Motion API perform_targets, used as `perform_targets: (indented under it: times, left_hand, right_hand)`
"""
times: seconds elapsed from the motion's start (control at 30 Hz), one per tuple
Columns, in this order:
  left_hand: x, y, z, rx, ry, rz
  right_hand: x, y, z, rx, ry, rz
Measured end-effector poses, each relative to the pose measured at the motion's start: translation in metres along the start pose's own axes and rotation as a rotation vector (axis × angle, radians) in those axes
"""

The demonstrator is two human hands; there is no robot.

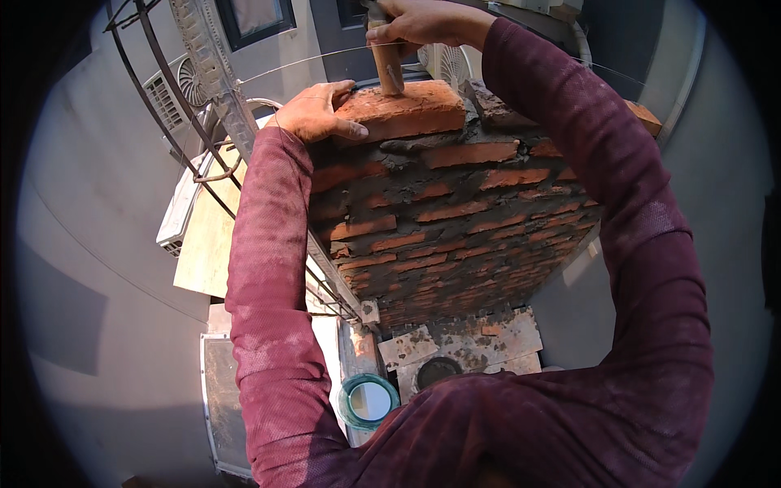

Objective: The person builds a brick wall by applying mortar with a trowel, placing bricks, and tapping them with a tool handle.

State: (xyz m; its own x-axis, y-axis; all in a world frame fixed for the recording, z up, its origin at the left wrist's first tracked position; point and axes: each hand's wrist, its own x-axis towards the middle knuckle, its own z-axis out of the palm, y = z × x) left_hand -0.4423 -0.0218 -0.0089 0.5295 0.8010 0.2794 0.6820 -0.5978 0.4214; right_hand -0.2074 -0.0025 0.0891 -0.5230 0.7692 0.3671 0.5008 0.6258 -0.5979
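Brick under work: an orange-red brick (pixel 419 116) lies along the top course of the wall, at its left end, long face toward the wearer.
Left hand: the left hand (pixel 313 115) grasps the brick's left end, thumb along the near face, fingers over the top toward the far edge.
Right hand: the right hand (pixel 427 23) is closed around a hand tool (pixel 388 69), above the brick.
Tool: wooden handle pointing down, its butt at the brick's top surface; actual contact cannot be confirmed. Metal part at the upper end, cut by the picture edge.
Mortar: grey mortar (pixel 472 122) sits at the brick's right end and in uneven smears over the courses below.
Wall: the brick wall (pixel 455 210) drops away beneath in rough courses, joints not cleaned flush.
String: a thin line (pixel 313 58) runs across beyond the brick, from the perforated metal post (pixel 215 73) on the left.
Left flank: dark bent steel bars (pixel 146 89), an air-conditioner unit (pixel 189 81) and a pale wooden board (pixel 207 244).
Wall foot: stained boards (pixel 521 333), a dark round vessel (pixel 437 372) and a green-rimmed bucket (pixel 351 403).
Clothing: maroon sleeves (pixel 264 244), marked with pale dust.
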Motion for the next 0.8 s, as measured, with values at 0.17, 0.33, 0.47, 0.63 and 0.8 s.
perform_targets:
  times: [0.17,0.33,0.47,0.63,0.8]
  left_hand:
    - [-0.002,-0.009,-0.001,0.027,-0.060,0.031]
    - [-0.009,-0.004,0.004,0.021,0.113,0.163]
    - [0.029,0.033,0.026,0.085,-0.030,0.177]
    - [0.028,0.047,0.016,0.097,-0.090,0.124]
    - [0.026,0.036,0.018,0.134,-0.038,0.107]
  right_hand:
    - [-0.084,-0.057,-0.033,0.171,0.461,-0.489]
    - [-0.247,-0.002,0.048,-0.129,0.397,-0.062]
    - [-0.278,0.067,0.121,-0.479,0.074,0.056]
    - [-0.266,0.098,0.114,-0.523,0.165,0.079]
    - [-0.291,0.143,0.063,-0.478,0.155,0.047]
